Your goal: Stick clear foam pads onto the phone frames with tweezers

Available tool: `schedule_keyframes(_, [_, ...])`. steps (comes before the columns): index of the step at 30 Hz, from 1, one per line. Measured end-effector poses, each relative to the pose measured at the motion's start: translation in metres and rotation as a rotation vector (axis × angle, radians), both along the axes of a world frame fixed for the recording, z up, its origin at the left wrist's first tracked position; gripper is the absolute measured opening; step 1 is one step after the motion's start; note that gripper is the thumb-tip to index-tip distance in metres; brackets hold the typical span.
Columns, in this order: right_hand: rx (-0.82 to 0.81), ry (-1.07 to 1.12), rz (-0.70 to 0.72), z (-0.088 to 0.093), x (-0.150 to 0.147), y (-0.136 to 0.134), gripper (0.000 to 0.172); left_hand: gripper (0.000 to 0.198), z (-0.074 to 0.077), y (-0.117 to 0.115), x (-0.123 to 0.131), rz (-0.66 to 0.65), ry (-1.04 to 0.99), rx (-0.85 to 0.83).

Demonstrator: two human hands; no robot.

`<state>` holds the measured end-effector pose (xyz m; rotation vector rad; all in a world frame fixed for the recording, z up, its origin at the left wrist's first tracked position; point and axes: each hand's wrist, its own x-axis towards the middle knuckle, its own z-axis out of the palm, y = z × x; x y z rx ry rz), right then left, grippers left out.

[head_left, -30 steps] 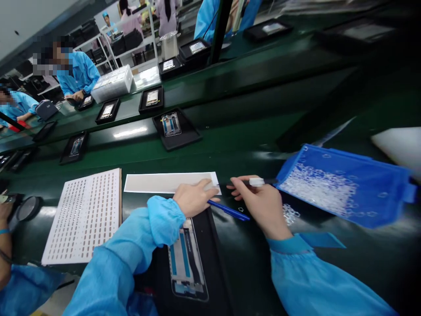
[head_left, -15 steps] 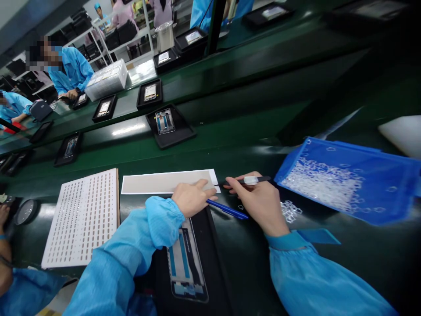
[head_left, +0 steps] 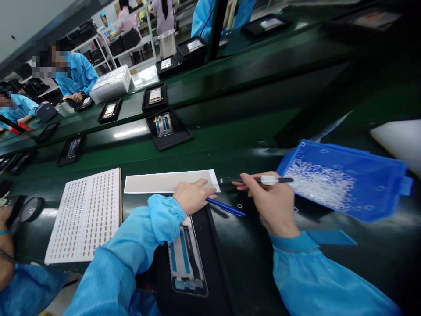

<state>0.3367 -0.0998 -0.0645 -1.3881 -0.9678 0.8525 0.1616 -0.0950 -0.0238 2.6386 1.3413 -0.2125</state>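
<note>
My right hand (head_left: 271, 202) grips black tweezers (head_left: 259, 180) with a white band, held level and pointing left toward a pale paper strip (head_left: 164, 181). My left hand (head_left: 192, 196) rests curled on the strip's right end, its fingers bent over the paper. A blue pen (head_left: 226, 208) lies on the table between the two hands. Below my left wrist sits a black tray (head_left: 215, 263) holding a phone frame (head_left: 186, 256). A few small clear rings (head_left: 240, 206) lie loose near my right hand.
A blue open tray (head_left: 378, 193) of small clear rings stands at the right. A white perforated sheet (head_left: 83, 215) lies at the left. Black trays with phone frames (head_left: 163, 124) ride the green conveyor beyond. Other people in blue coats (head_left: 77, 74) work at the far left.
My right hand has shifted slightly right, and the tweezers now lie level, pointing left. The left hand stays on the paper strip. The camera view has tilted a little.
</note>
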Motion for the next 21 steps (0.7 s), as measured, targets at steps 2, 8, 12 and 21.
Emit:
schedule_keyframes(2, [0.024,0.083,-0.058,0.007,0.0,-0.009,0.04,0.034,0.003,0.001,-0.008,0.032,-0.079,-0.005])
schedule_keyframes(8, [-0.025,0.12,0.096,0.008,-0.027,-0.049,0.045,0.028,0.017,-0.01,-0.067,0.375,-0.443,-0.131])
schedule_keyframes(12, [-0.055,-0.04,0.282,0.006,-0.053,-0.064,0.045,0.028,0.012,-0.033,-0.089,0.427,-0.499,-0.418])
schedule_keyframes(21, [-0.008,-0.233,0.342,-0.001,-0.073,-0.068,0.042,0.018,0.012,-0.036,-0.083,0.39,-0.394,-0.461])
